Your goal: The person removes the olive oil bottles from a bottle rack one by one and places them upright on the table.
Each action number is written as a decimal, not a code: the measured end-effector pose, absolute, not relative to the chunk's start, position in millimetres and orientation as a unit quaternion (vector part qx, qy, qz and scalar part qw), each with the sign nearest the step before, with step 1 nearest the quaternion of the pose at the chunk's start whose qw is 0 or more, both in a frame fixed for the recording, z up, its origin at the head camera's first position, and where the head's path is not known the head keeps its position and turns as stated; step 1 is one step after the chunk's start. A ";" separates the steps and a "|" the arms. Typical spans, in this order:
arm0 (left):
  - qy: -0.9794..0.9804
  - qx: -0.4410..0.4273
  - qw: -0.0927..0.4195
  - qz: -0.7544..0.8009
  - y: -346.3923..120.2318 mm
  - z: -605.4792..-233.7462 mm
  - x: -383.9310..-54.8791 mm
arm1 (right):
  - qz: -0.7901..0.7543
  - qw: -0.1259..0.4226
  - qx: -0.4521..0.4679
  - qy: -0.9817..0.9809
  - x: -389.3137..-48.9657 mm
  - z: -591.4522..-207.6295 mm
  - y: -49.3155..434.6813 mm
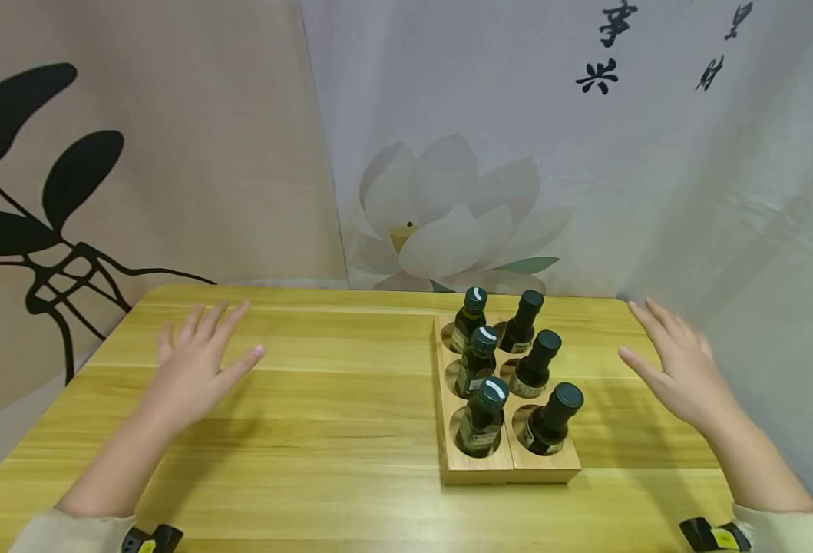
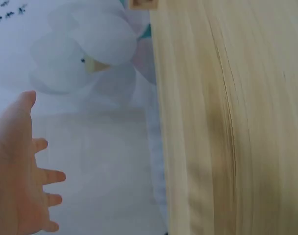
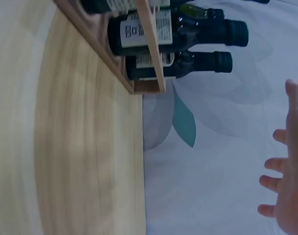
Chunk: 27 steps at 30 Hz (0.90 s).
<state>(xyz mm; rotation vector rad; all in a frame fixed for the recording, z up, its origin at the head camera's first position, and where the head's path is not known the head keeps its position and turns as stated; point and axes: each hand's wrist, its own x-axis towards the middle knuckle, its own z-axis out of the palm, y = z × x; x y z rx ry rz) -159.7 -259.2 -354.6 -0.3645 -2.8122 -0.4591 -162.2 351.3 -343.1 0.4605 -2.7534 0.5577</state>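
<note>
My left hand [image 1: 195, 372] is held over the left part of the wooden table, fingers spread and nothing in it. On the other side, my right hand [image 1: 682, 369] hovers right of a wooden bottle rack [image 1: 475, 475], also holding nothing, its fingers extended. Several dark glass bottles with dark caps stand in the rack's round holes in two columns; the front ones are a left bottle [image 1: 482, 422] and a right bottle [image 1: 551, 418]. In the right wrist view, pale labels show on a bottle [image 3: 183, 34] behind the rack's side rail. Both hands are apart from the rack.
The yellow wooden table [image 1: 337, 430] runs back to a pale cloth backdrop [image 1: 240, 153] printed with a lotus, dark leaves and characters. Each wrist carries a black strap device, a left one [image 1: 150, 539] and a right one [image 1: 713, 535].
</note>
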 end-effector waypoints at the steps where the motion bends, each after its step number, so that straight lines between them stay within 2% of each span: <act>1: -0.967 -0.131 0.143 -0.163 -255.2 -354.0 -158.2 | 0.204 0.153 0.168 -0.952 -159.6 -344.0 350.2; 5: -0.956 -0.147 0.169 -0.187 -237.7 -352.7 -152.4 | 0.250 0.173 0.204 -0.931 -149.9 -350.0 345.4; 12: -0.932 -0.168 0.193 -0.257 -206.8 -352.4 -143.2 | 0.325 0.174 0.228 -0.901 -134.7 -365.3 336.4; 27: -0.858 -0.230 0.261 -0.377 -142.1 -361.1 -133.2 | 0.391 0.131 0.244 -0.878 -123.6 -407.4 323.0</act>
